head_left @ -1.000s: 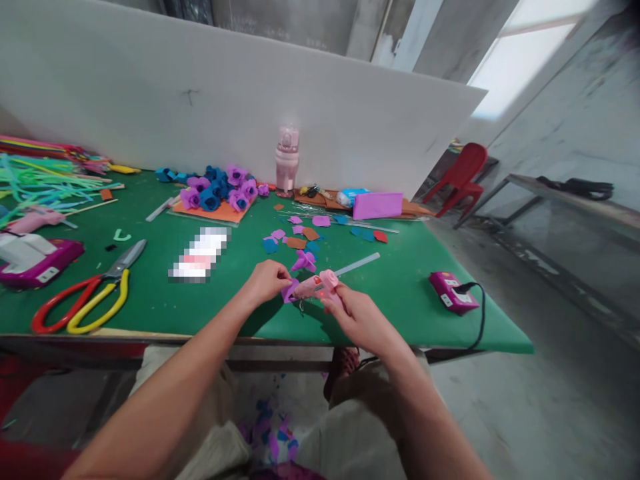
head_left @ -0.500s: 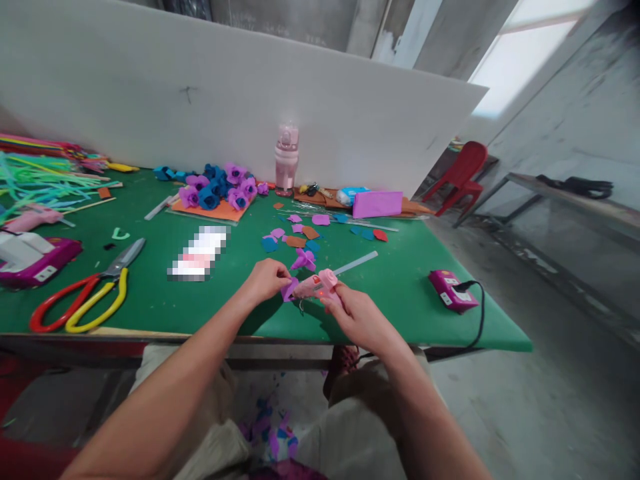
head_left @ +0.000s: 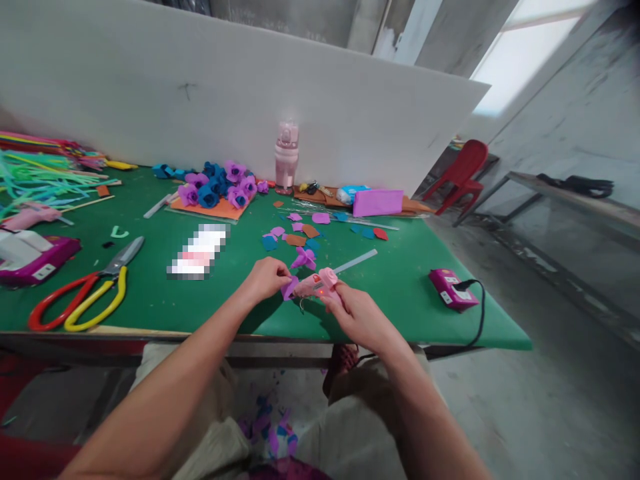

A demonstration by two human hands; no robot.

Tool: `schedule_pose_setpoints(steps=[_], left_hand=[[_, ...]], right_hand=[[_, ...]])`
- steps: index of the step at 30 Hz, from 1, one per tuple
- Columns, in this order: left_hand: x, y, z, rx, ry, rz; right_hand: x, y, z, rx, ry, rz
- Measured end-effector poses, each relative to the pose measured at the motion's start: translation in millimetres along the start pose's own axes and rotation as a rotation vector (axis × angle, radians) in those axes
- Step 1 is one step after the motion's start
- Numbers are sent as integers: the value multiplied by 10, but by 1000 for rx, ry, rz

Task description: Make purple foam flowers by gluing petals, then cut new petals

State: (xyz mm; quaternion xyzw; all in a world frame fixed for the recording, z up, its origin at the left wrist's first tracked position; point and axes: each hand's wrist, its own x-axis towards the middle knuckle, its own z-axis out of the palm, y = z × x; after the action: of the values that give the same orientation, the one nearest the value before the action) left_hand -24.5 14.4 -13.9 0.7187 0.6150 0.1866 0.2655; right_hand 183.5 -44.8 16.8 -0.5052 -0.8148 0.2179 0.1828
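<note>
Between the fingertips of my left hand (head_left: 267, 277) is a small purple paper petal (head_left: 289, 288), held just over the green table (head_left: 220, 310). My right hand (head_left: 357, 313) is wrapped round the handle of a pink glue gun (head_left: 320, 285). The gun's nozzle points left and meets the edge of the petal; whether glue is coming out is too small to tell. A clear glue stick (head_left: 356, 262) juts from the gun's back. Just beyond the nozzle lies a partly formed purple paper flower (head_left: 304, 258).
Large scissors (head_left: 100, 287) and a second pink glue gun (head_left: 33, 217) lie left. Purple and blue paper flowers (head_left: 215, 187) and a pink bottle (head_left: 287, 160) stand at the back, before a white board (head_left: 225, 87). A corded power socket (head_left: 453, 290) sits right. Paper pieces (head_left: 303, 237) lie mid-table.
</note>
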Motion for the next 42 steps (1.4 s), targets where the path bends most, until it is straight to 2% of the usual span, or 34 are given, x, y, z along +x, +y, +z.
schedule_pose_setpoints(steps=[42], left_hand=[[8,-8,12,-39,-1,-17]], right_hand=[[-39,121,-46,-28,38,95]])
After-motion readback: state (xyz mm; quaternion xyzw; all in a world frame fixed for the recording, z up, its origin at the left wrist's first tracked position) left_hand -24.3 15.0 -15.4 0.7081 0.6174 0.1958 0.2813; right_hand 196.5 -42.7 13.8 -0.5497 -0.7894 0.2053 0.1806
